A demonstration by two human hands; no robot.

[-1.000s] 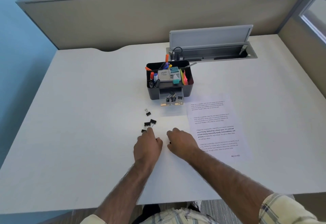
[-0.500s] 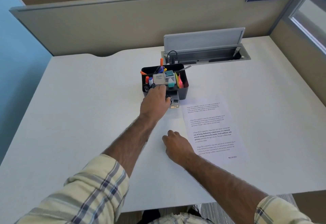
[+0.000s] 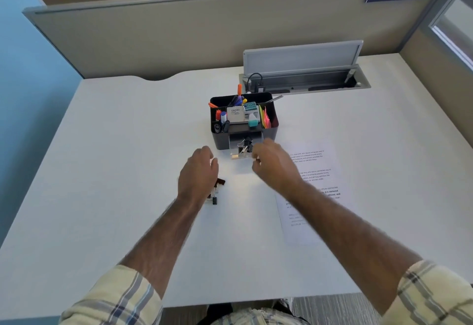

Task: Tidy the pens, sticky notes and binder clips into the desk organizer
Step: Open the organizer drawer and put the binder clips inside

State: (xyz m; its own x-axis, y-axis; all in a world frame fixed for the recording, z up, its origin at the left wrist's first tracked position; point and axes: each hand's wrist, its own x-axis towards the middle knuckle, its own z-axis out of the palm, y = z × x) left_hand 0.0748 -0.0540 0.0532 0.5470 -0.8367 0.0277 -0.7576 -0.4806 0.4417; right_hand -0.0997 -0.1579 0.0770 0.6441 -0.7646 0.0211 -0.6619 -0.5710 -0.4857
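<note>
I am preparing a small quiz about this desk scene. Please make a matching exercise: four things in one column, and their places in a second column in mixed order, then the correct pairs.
Things:
1. loose binder clips
2. printed sheet
3. pink sticky notes
4. orange pen

Places:
A. standing in the organizer's back compartment
B. on the desk beside the left hand
C. in the organizer's right-side compartment
D. flat on the desk, partly under the right forearm

Pairs: 1-B, 2-D, 3-C, 4-A
</note>
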